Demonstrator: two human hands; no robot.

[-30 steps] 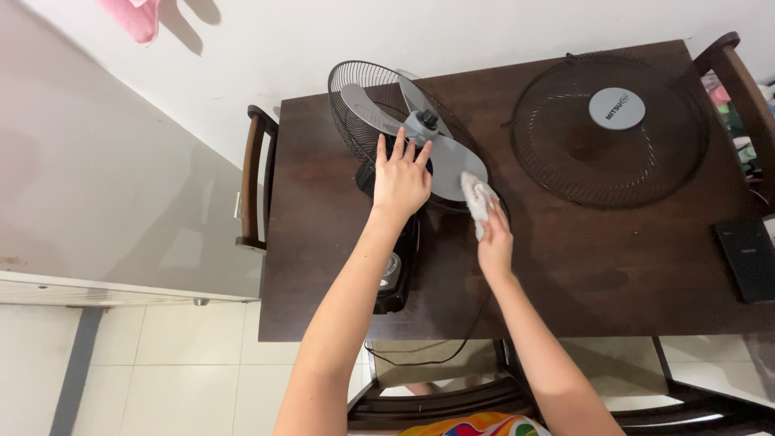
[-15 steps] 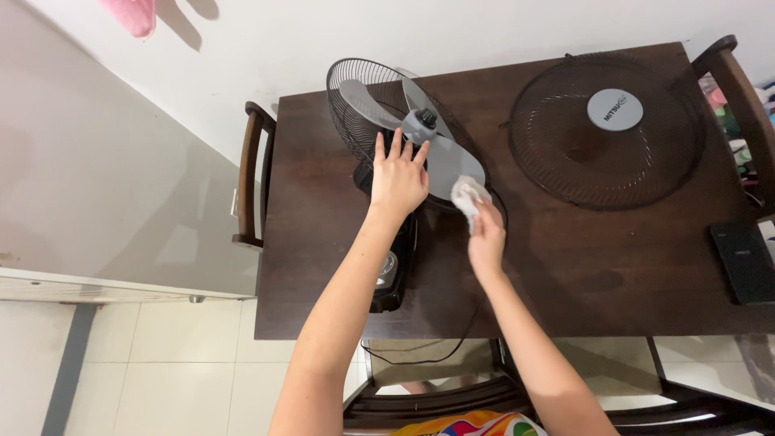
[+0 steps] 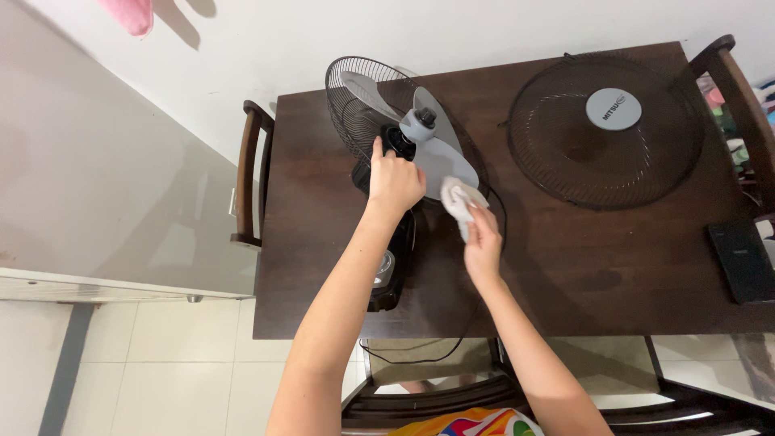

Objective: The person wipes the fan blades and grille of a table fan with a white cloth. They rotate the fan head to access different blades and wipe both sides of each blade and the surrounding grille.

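Observation:
A black fan [image 3: 387,266] lies on its back on the dark wooden table [image 3: 581,266], its rear grille [image 3: 349,101] and grey blades [image 3: 440,153] exposed. My left hand [image 3: 394,179] rests on the fan's motor housing beside the hub, fingers curled, one finger pointing up. My right hand [image 3: 482,242] holds a white cloth [image 3: 458,196] pressed against the lower edge of a grey blade.
The detached front grille [image 3: 605,129] with a grey centre disc lies on the table's right half. A black phone [image 3: 741,260] sits near the right edge. Wooden chairs stand at the left [image 3: 249,173], far right [image 3: 739,89] and near side. The fan's cord [image 3: 428,355] hangs off the front.
My left hand has curled from flat and spread to a loose grip on the fan's hub area. My right hand has slid the cloth left along the blade.

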